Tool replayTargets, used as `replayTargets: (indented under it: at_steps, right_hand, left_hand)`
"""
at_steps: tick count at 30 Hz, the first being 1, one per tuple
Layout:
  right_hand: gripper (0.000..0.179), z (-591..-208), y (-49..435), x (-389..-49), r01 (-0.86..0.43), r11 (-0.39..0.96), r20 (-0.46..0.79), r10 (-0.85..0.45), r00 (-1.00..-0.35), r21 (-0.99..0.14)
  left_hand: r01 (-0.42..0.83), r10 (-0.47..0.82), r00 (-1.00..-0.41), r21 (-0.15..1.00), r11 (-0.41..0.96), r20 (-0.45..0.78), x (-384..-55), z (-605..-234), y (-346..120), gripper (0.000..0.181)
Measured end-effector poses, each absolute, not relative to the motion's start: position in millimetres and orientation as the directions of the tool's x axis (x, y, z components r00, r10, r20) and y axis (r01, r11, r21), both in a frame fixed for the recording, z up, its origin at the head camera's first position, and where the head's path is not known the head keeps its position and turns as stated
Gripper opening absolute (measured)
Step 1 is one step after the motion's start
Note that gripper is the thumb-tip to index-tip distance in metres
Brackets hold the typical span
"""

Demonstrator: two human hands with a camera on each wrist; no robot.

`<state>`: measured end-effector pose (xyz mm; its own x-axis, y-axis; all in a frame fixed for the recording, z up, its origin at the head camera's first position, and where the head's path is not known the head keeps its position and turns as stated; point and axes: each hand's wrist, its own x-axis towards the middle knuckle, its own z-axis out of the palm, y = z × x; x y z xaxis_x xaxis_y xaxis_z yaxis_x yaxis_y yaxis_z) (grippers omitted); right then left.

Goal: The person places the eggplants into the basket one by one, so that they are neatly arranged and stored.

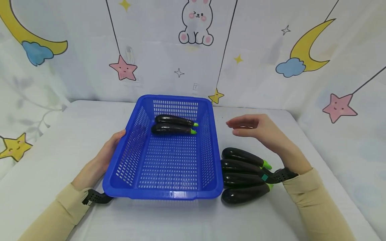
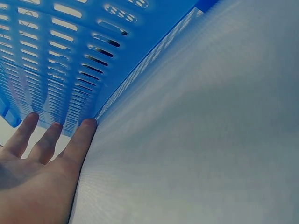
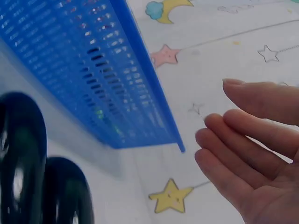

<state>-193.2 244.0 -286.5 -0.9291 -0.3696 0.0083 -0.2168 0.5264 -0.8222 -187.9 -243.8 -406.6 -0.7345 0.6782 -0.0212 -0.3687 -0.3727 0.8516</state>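
Pale backdrop cloth [image 1: 156,30], printed with moons [image 1: 304,47], stars [image 1: 123,68] and a rabbit [image 1: 196,26], is hanging behind a white table [image 1: 193,221]. From the head view, four glossy eggplants [image 1: 241,179] are lying side by side on the table, just right of a blue slotted basket [image 1: 163,194], their green stem ends [image 1: 266,165] pointing right. They are looking firm, smooth and probably slippery, moderately light, with skin that could bruise; the middle of the body seems the surest place for a grip. Inside the basket, two eggplants [image 1: 173,129] are resting together near the far wall, stems also rightward, while the near floor is showing bare. The right hand [image 1: 256,129] is hovering beyond the row, thumb and fingers apart, holding nothing; the left hand [image 1: 105,152] is resting against the basket's left side. From the left wrist, its fingers are stretching out, spread, tips touching the slotted wall. From the right wrist, the empty hand is hanging near a basket corner, and dark shapes with green specks are showing through the slots.
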Motion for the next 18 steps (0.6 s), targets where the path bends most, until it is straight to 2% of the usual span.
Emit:
replayTargets:
  at_steps: [7,18]
  right_hand:
    - [0.038,-293,270,-186,-0.229,0.559,-0.006,-0.387,-0.922,-0.797]
    - [0.038,-308,293,-181,-0.216,0.572,-0.035,-0.396,-0.918,-0.791]
  left_hand:
    - [-0.347,0.642,-0.765,0.872,-0.346,-0.049,-187,-406,-245,0.046]
    - [-0.347,0.649,-0.759,0.878,-0.331,-0.056,-188,-409,-246,0.046]
